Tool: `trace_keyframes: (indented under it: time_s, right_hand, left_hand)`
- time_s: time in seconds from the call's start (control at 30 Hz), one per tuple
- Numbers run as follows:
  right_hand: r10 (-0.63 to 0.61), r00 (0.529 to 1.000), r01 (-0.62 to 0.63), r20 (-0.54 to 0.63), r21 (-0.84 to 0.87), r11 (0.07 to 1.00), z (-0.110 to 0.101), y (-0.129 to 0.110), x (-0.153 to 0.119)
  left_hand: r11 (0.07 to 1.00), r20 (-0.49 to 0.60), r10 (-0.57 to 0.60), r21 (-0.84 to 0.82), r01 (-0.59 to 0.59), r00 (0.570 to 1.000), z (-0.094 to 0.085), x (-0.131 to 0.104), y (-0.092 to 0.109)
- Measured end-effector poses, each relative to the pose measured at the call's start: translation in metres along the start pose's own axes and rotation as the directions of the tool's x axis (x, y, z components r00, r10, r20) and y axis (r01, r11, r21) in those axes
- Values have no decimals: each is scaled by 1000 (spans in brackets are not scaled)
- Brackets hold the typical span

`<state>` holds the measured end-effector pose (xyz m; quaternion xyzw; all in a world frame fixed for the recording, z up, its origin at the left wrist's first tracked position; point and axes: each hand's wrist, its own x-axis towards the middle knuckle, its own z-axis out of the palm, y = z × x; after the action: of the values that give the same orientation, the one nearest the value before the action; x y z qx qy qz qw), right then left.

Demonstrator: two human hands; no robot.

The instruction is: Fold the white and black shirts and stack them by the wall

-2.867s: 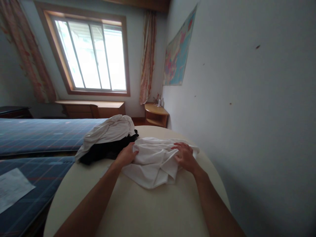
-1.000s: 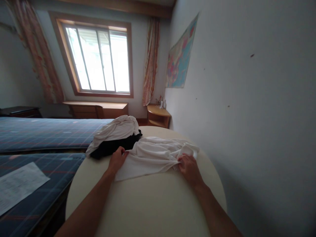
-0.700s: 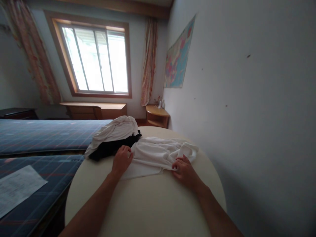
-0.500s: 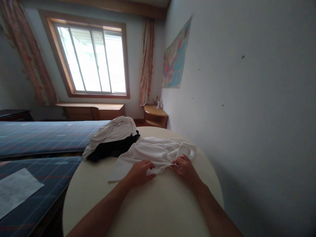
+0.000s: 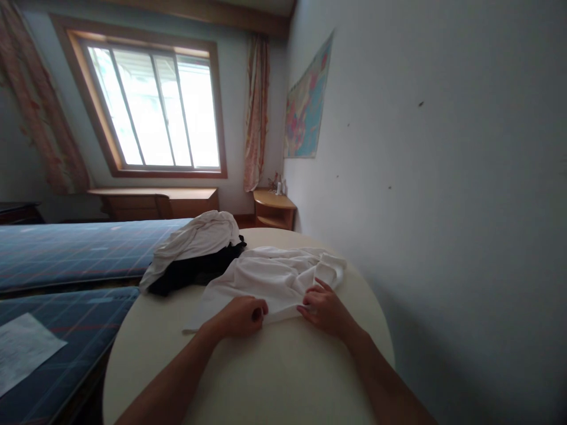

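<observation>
A thin white shirt [image 5: 266,274], loosely spread and wrinkled, lies on the round cream table [image 5: 274,378]. My left hand [image 5: 243,316] is closed in a pinch on its near edge, thumb against curled fingers. To the right, my right hand [image 5: 323,308] grips the same edge between thumb and fingers, with the index finger stretched forward over the fabric. Between the two hands the hem runs fairly straight. At the shirt's right end is a folded, loop-like part, perhaps the neckline.
Beyond the left hand, a heap with a white garment [image 5: 195,236] over a black garment [image 5: 199,268] sits on the table's far left. Plaid mattresses [image 5: 88,251] border the table's left, one bearing a paper sheet [image 5: 29,348]. A wall [image 5: 465,248] stands close on the right.
My left hand has gone from spread fingers to a pinch on the shirt's near edge. The hem between my hands has straightened and come slightly nearer. The view has shifted slightly.
</observation>
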<state>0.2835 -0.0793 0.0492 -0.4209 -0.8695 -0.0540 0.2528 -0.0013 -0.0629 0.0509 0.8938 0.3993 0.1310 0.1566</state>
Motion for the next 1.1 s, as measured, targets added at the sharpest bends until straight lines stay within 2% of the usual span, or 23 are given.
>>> trace_keyframes:
  time_s: [0.07,0.17,0.23,0.33,0.37,0.4,0.47,0.5,0.53,0.57,0.6,0.67,0.73,0.83,0.93,1.0,1.1]
  right_hand:
    - [-40,996,42,84,-22,999,-4,-13,-2]
    - [-89,974,100,210,-42,994,-10,-29,-12]
    - [-98,955,102,280,-1,995,-16,-37,-21]
    - [-43,936,6,349,105,994,-28,-39,-32]
    - [-4,938,-39,347,116,992,-32,-36,-35]
    - [40,944,-81,329,112,990,-37,-32,-36]
    - [106,962,-130,251,80,988,-44,-19,-39]
    - [121,971,-137,208,63,989,-46,-12,-40]
    - [127,976,-137,175,47,990,-46,-5,-41]
    - [129,980,-136,153,32,990,-46,3,-42]
    - [134,981,-138,140,17,990,-44,9,-44]
    - [155,980,-155,122,-10,988,-39,21,-47]
    - [180,977,-179,112,-19,984,-33,29,-48]
    - [206,973,-208,106,10,978,-30,35,-49]
    - [214,971,-222,101,74,972,-41,38,-48]
    - [249,955,-269,160,116,956,-53,39,-50]
    - [298,893,-369,338,172,913,-73,39,-55]
  left_hand:
    - [995,102,-28,-92,37,994,-7,-5,-3]
    - [975,270,-52,-196,107,961,-16,-12,-4]
    - [954,390,-63,-248,171,918,-19,-15,-2]
    - [896,539,-61,-341,284,840,-19,-15,4]
    - [879,539,-55,-374,297,841,-17,-13,6]
    - [874,490,-55,-398,279,870,-14,-10,9]
    - [907,252,-56,-392,155,966,-7,-4,13]
    - [933,104,-32,-355,67,994,-2,-1,15]
    - [953,-25,10,-302,-18,1000,2,1,16]
    - [964,-110,67,-249,-93,992,7,3,18]
    - [966,-145,130,-206,-159,981,12,5,18]
    - [956,-124,234,-153,-252,964,20,6,18]
    - [949,-71,284,-120,-290,956,25,6,18]
    - [958,14,282,-55,-281,959,27,6,16]
    - [969,105,242,25,-245,965,26,3,15]
    - [972,136,215,61,-225,967,24,-1,15]
    - [975,155,195,73,-208,969,24,-11,16]
